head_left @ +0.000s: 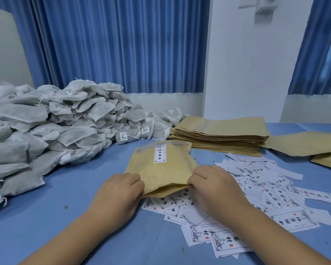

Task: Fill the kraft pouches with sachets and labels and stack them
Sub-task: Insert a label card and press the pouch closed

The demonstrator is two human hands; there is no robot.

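**A:** What are the fingers doing?

**B:** The left hand (120,190) has its fingers curled round the near left corner of the kraft pouch (161,169). The right hand (212,188) pinches the near right corner between thumb and bent fingers. That edge bows upward, possibly parted, though the hands hide it.

**A:** And the hands' pose?

**B:** Both forearms reach in from below, knuckles up, with the pouch between them.

**A:** Where does the pouch lie?

**B:** It lies on the blue table (46,226), its near edge over the loose labels (266,188), with a white label strip (160,153) on its face.

**A:** What is around it?

**B:** The sachets (55,119) are heaped at the left, and a stack of flat pouches (222,134) sits behind. Blue curtains (122,44) and a white wall (246,64) stand beyond.
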